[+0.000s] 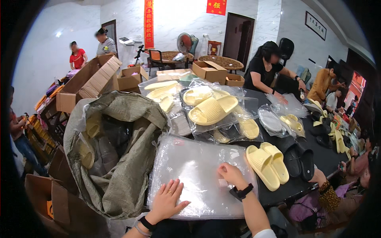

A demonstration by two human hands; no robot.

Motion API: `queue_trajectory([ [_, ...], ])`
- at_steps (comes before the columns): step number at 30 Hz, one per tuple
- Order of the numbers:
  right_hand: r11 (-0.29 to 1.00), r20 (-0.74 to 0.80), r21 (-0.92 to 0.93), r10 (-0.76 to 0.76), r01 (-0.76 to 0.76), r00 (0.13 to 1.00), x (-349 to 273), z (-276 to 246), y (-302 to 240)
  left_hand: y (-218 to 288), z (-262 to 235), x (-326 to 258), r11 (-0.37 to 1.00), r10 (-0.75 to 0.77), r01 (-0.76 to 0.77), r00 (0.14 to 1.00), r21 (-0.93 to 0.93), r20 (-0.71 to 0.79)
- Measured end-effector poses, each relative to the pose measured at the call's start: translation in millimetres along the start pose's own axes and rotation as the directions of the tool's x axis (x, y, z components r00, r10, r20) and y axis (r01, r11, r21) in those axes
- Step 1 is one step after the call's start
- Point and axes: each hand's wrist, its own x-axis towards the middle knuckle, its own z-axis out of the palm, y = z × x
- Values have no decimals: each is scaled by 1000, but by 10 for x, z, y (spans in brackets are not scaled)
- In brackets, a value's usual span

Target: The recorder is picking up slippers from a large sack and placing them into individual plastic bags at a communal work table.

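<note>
Clear plastic bags [188,154] sit under a flat, spread left hand [168,199], right hand [233,175] curled, can't tell if it's gripping anything.

The one view comes from a wide fisheye camera worn on the person's head, the left of a side-by-side pair, looking down and forward over the table [327,156]. It is upright and unmirrored, so the left hand [168,198] and right hand [233,174] appear on their own sides, with both forearms rising from the lower edge. The lens is nearest the hands and the stack of clear bags [198,174] beneath them, seen steeply from above. Farther up, the gaze flattens and reaches across the room to the back wall [127,16], much smaller. Dark curved borders close the corners, and lines toward the right rim, such as the ceiling [337,16] edge, lean and bend.
</note>
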Motion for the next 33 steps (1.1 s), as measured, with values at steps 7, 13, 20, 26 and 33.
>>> queue_trajectory([
  [7,990,86,110,83,-93,993,29,39,113,271,-1152,320,949,158,-3,871,-316,464],
  [13,999,-50,-39,-36,34,998,59,47,266,642,-1602,1584,575,27,331,906,-748,421],
  [20,999,-27,43,-4,5,1000,102,175,119,-746,-202,2797,322,-577,578,748,-750,328],
  [26,996,11,80,30,-31,999,75,178,31,-916,-169,2992,101,-373,378,872,-920,318],
  [33,1000,-78,11,26,-26,997,39,129,179,-27,-809,2524,-32,-310,186,932,-982,186],
])
